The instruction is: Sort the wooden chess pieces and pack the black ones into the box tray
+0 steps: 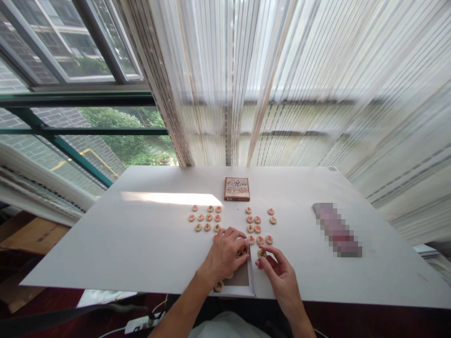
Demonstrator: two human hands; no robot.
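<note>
Round wooden Chinese chess pieces with red or black characters lie in loose rows on the white table, in a left group (209,217) and a right group (258,219). Near the front edge is an open white box tray (251,277), with a black-marked piece (219,285) at its lower left corner. My left hand (225,251) reaches over the tray, its fingers curled around black-marked pieces (244,249) and hiding part of them. To the right of the tray, my right hand (280,272) pinches one black-marked piece (261,254) between thumb and fingers, just below the red pieces.
A flat brown Chinese chess box lid (237,189) lies at the back middle of the table (105,244). On the right is a blurred-out pinkish oblong (337,230). Striped curtains (282,94) and a window stand behind. Cardboard (31,232) is at the left.
</note>
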